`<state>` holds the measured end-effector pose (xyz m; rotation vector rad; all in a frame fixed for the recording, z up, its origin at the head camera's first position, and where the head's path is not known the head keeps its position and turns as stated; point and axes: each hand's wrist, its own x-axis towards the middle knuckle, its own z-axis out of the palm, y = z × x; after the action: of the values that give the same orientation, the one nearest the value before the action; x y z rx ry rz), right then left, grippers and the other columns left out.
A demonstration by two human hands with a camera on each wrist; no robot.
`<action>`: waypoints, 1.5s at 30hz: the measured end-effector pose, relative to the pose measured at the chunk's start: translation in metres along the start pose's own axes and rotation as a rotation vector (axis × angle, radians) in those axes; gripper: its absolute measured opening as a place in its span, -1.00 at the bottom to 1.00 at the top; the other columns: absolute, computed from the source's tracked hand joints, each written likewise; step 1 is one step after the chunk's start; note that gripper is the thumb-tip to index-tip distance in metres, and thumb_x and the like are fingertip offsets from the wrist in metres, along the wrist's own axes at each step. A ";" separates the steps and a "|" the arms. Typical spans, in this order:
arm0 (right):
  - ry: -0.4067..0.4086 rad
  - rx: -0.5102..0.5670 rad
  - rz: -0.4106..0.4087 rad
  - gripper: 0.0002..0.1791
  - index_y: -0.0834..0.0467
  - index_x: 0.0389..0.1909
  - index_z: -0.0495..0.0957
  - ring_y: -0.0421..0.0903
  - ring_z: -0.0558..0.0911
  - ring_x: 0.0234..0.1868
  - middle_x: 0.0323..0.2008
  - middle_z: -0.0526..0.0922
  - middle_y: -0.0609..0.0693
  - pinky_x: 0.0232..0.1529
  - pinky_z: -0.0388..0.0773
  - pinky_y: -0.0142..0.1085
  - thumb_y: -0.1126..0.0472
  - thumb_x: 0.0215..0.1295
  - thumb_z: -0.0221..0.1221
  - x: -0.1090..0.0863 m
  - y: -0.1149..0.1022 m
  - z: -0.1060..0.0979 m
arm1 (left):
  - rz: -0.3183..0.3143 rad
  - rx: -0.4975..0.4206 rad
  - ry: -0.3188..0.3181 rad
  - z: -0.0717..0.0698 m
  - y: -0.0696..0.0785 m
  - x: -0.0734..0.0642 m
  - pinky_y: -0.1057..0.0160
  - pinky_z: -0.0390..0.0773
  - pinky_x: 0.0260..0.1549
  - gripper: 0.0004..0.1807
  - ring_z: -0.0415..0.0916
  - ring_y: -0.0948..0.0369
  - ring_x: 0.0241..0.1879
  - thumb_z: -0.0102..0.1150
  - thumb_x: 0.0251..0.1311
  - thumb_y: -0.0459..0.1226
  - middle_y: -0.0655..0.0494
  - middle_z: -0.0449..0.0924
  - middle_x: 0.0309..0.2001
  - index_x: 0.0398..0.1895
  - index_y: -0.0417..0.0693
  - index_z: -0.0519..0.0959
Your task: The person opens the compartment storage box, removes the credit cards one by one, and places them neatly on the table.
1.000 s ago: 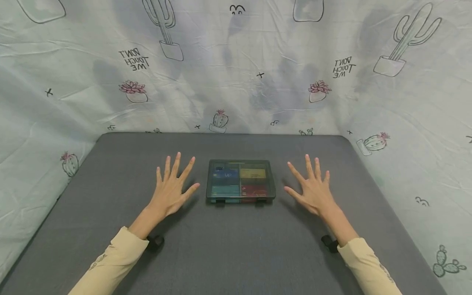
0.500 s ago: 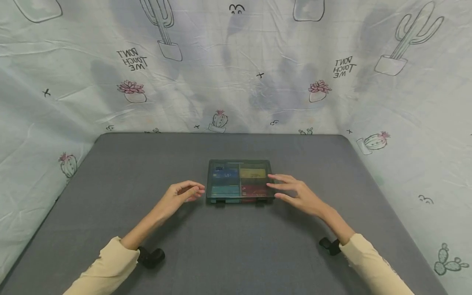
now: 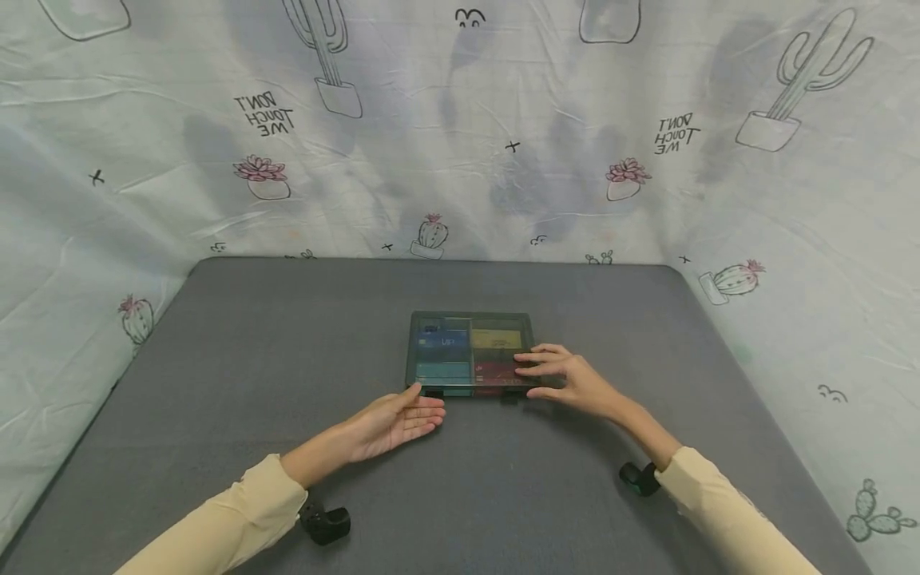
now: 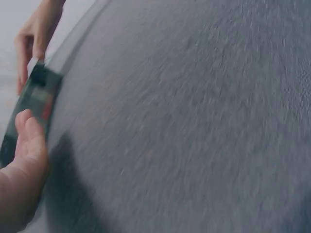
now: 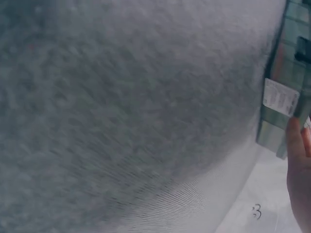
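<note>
A flat, translucent dark-green plastic storage box (image 3: 471,347) lies on the grey table with its lid shut. Through the lid show blue, yellow, teal and red cards in separate compartments. My right hand (image 3: 578,387) holds the box's front right corner, fingers over the lid and thumb at the front side. In the right wrist view, that thumb lies beside a white label (image 5: 281,97). At the front left corner is my left hand (image 3: 384,423), palm turned up and fingers straight. Its thumb tip is at the box's front edge near a latch; contact there is unclear.
The grey table (image 3: 287,319) has rounded far corners. A pale curtain (image 3: 561,104) printed with cacti hangs behind it and along both sides. Black wrist devices (image 3: 327,523) sit under both forearms, by the cream sleeves (image 3: 237,511).
Both hands came in from spread-fingered positions beside the box. The right hand moved onto the right corner; the left moved to the front left corner and turned palm up. The box stayed put.
</note>
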<state>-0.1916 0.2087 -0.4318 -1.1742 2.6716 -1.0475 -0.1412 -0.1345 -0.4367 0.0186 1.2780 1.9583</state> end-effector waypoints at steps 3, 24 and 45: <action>-0.011 -0.006 0.021 -0.54 0.17 0.07 0.62 0.11 0.32 0.28 0.22 0.51 0.05 0.14 0.35 0.13 0.21 0.09 0.36 0.002 0.002 0.002 | -0.010 -0.044 0.009 0.005 -0.005 0.007 0.18 0.24 0.28 -0.28 0.32 0.06 0.25 -0.43 0.53 -0.03 -0.43 0.04 0.38 0.37 -0.58 -0.03; -0.011 0.101 0.109 -0.59 0.14 -0.02 0.67 0.07 0.32 0.29 0.20 0.51 0.05 0.09 0.43 0.01 0.27 0.03 0.36 0.002 0.005 0.002 | 0.001 -0.224 -0.019 0.009 -0.015 0.026 0.20 0.29 0.25 -0.37 0.32 0.07 0.24 -0.44 0.53 -0.07 -0.38 0.09 0.35 0.32 -0.50 0.01; -0.060 0.116 0.126 -0.60 0.17 -0.02 0.66 0.11 0.28 0.29 0.19 0.51 0.06 0.12 0.39 0.00 0.26 0.05 0.35 0.009 0.004 -0.005 | -0.051 -0.087 0.168 0.024 -0.004 0.028 0.35 0.53 -0.20 -0.72 0.49 0.24 -0.28 -0.49 0.41 -0.44 -0.04 0.51 -0.28 0.01 -0.41 0.22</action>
<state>-0.2019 0.2075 -0.4278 -0.9864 2.5632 -1.1109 -0.1481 -0.0981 -0.4383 -0.2237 1.2846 2.0033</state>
